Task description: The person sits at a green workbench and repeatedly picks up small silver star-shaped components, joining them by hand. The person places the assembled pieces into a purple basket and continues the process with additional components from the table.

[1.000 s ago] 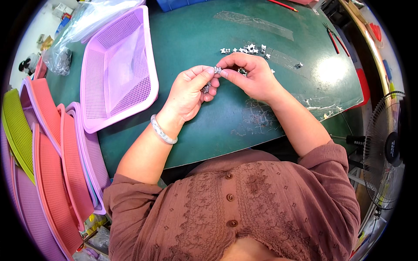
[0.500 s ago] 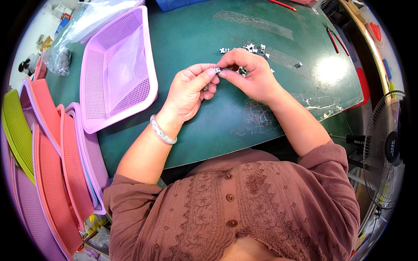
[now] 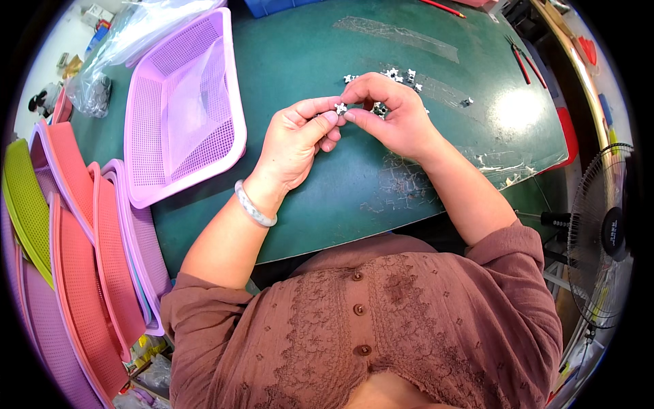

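Above the middle of the green table (image 3: 300, 225), both my hands meet at a small white and dark cross-shaped part (image 3: 340, 108). My left hand (image 3: 298, 140) pinches it between thumb and index finger, with a bracelet (image 3: 255, 203) round the wrist. The thumb and index fingertips of my right hand (image 3: 395, 112) close on its right side. Just beyond my right hand lie several loose small white and dark parts (image 3: 392, 73), and more show in the gap under its curled fingers. One lone small part (image 3: 466, 101) lies farther right.
A purple perforated basket (image 3: 184, 185) with clear plastic film (image 3: 201, 112) stands at the left. Stacked pink, purple and green baskets (image 3: 75, 273) fill the near left. Red-handled pliers (image 3: 523, 65) and a red pen (image 3: 443, 8) lie far right; a fan (image 3: 599, 232) stands right.
The small part has been turned between my fingertips, so its white cross-shaped face now shows. Both hands stay in nearly the same place.
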{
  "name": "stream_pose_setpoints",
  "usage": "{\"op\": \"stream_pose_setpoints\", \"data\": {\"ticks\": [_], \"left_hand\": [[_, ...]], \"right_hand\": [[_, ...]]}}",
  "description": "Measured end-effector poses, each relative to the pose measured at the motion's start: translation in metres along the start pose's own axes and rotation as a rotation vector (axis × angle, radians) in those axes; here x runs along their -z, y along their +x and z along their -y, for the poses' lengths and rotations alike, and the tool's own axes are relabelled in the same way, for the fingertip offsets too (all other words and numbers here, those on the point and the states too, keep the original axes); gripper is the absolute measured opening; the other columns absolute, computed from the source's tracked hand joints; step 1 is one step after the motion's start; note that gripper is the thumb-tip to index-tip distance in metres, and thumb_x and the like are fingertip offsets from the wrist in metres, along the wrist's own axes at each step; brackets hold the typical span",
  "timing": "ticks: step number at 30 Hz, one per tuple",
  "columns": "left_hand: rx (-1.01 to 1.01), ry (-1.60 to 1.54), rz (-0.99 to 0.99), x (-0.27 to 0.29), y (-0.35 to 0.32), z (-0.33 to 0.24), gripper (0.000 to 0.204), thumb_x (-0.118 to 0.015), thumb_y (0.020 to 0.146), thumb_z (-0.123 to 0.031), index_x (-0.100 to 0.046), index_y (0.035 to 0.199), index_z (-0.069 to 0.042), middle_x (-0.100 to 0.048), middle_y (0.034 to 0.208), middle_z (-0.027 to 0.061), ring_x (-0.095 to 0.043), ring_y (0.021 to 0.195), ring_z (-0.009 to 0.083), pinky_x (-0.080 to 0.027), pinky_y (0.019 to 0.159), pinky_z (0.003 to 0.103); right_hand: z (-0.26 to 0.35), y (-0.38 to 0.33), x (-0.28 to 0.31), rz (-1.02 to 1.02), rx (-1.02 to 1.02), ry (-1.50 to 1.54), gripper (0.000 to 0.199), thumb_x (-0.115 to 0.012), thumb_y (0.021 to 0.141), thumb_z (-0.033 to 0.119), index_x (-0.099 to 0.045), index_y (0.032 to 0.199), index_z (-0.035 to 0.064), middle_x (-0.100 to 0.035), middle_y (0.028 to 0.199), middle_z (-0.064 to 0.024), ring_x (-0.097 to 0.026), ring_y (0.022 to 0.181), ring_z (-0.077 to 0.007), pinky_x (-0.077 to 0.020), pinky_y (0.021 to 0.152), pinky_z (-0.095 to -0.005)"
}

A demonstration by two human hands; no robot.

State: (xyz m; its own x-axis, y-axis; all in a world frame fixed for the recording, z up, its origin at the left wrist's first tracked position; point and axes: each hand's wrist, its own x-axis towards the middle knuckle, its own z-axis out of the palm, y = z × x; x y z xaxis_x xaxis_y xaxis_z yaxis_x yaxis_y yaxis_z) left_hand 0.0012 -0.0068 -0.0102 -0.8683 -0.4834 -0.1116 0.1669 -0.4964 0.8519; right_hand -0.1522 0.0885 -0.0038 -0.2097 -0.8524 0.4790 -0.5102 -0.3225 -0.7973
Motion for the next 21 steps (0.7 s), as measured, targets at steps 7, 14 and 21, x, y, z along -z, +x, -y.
{"op": "stream_pose_setpoints", "data": {"ticks": [7,14,21], "left_hand": [[-0.002,-0.012,-0.021,-0.0010,-0.0001,-0.0007,0.020,-0.054,0.085,-0.002,-0.059,0.104,0.002,-0.062,0.085,0.0062,-0.053,0.066,0.0079,-0.042,0.055,0.019],[-0.002,-0.001,-0.035,-0.0018,-0.0002,-0.0009,0.020,-0.055,0.084,-0.001,-0.060,0.103,0.002,-0.062,0.084,0.0056,-0.052,0.065,0.0079,-0.042,0.055,0.019],[0.005,0.012,-0.047,-0.0015,-0.0002,-0.0004,0.020,-0.055,0.084,-0.002,-0.060,0.103,0.002,-0.061,0.083,0.0049,-0.052,0.065,0.0078,-0.042,0.055,0.019]], "right_hand": [[0.0005,-0.0001,0.0004,0.008,-0.007,0.016,0.012,-0.064,0.073,0.001,-0.058,0.083,0.0037,-0.058,0.084,-0.0037,-0.053,0.070,-0.0129,-0.0427,0.056,-0.0237],[-0.0008,-0.0002,0.0005,0.016,0.003,0.017,0.011,-0.063,0.073,0.001,-0.058,0.083,0.0035,-0.058,0.085,-0.0040,-0.054,0.071,-0.0130,-0.0435,0.057,-0.0235],[-0.0005,0.0000,0.0000,0.014,0.004,0.015,0.012,-0.064,0.072,0.002,-0.058,0.082,0.0036,-0.058,0.084,-0.0038,-0.054,0.071,-0.0131,-0.0431,0.057,-0.0238]]}}
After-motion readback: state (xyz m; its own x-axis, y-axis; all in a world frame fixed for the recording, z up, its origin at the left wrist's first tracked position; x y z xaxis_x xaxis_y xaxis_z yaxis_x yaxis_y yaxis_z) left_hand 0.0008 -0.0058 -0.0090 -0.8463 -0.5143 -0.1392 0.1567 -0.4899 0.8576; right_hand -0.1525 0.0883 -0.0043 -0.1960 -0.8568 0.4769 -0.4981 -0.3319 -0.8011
